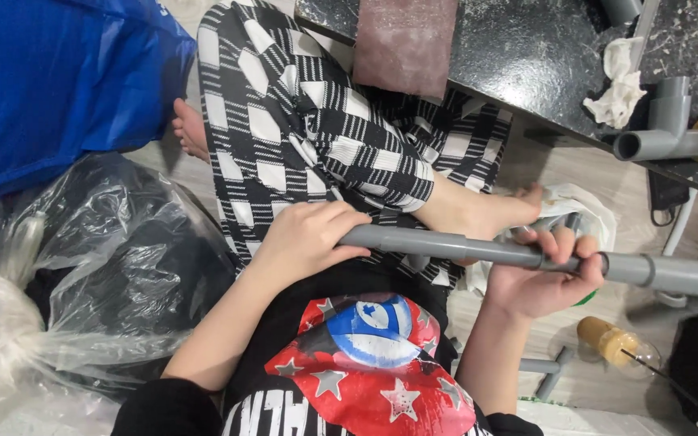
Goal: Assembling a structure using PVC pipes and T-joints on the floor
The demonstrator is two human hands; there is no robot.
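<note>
Dark speckled surface (527, 56) is lying beyond the fingers, carrying a grey pipe tee fitting (666, 133), a crumpled white rag (620, 85) and a reddish sanding block (404, 40). Left hand (304, 238) is wrapping closed around the grey pipe (446, 244) at its near end; right hand (543, 278) is gripping it at a coupling joint, fingers (563, 242) curling over the top. Pipe is lying across the lap. Judgement: keeping both sections in line matters while pressing the joint. Bare foot (478, 211) just behind the pipe is crowding it; clear plastic bag (58, 282) is lying left of the left hand, and a glue jar (611, 343) below the right.
</note>
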